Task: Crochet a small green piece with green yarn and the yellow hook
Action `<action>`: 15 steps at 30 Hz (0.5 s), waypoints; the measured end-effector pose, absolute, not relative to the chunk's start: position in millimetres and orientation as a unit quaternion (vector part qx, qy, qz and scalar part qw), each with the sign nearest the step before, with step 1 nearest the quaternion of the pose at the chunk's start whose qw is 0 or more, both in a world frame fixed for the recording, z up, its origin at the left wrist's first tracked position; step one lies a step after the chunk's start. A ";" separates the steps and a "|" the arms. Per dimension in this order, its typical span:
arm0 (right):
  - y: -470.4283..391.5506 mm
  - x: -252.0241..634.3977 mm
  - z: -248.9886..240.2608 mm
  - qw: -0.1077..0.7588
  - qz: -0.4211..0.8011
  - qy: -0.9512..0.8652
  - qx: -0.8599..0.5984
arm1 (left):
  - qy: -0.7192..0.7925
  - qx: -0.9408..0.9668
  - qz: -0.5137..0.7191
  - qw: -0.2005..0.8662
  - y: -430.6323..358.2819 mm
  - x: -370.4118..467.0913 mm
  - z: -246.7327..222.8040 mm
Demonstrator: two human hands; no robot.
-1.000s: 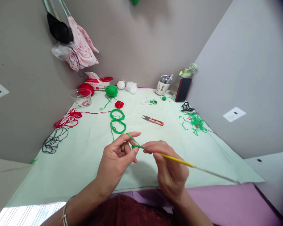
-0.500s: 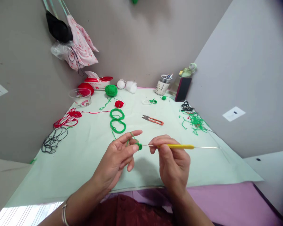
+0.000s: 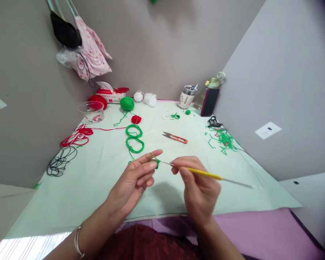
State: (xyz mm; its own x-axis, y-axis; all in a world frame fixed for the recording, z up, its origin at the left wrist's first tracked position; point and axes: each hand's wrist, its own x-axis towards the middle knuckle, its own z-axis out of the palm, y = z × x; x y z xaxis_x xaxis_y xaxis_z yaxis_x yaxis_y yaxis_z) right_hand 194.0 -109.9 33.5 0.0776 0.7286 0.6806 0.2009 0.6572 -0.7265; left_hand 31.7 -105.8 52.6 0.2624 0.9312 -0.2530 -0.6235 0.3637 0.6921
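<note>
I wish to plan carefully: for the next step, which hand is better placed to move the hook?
Probably the right hand: it holds the yellow hook, pointed toward the green piece; the left hand pinches that piece.

Yellow-handled hook [image 3: 204,173] sat in right hand [image 3: 202,186], shaft sloping down rightward, metal tip at the green piece [image 3: 157,164]. Piece was small, pinched in left hand [image 3: 132,178]; green yarn [image 3: 153,155] ran over the index finger.
</note>
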 end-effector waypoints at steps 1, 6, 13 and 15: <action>-109.5 194.2 35.8 0.654 0.254 -0.618 -0.355 | 0.330 0.239 0.521 0.750 -105.4 31.7 52.9; -106.5 191.3 36.5 0.638 0.371 -0.589 -0.329 | 0.348 0.322 0.521 0.710 -110.4 34.8 52.5; -102.4 196.1 31.0 0.645 0.485 -0.503 -0.309 | 0.359 0.342 0.523 0.693 -113.2 32.1 53.3; -103.5 196.2 32.7 0.646 0.488 -0.501 -0.307 | 0.368 0.349 0.523 0.685 -112.9 30.8 53.0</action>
State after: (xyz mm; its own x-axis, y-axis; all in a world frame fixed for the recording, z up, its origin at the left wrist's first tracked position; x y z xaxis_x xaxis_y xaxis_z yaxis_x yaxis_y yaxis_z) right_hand 196.2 -103.5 32.7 0.0229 0.9377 0.3466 -0.3221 0.3351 -0.8854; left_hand 30.8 -112.9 53.0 0.1821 0.9732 -0.1402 -0.4599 0.2103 0.8627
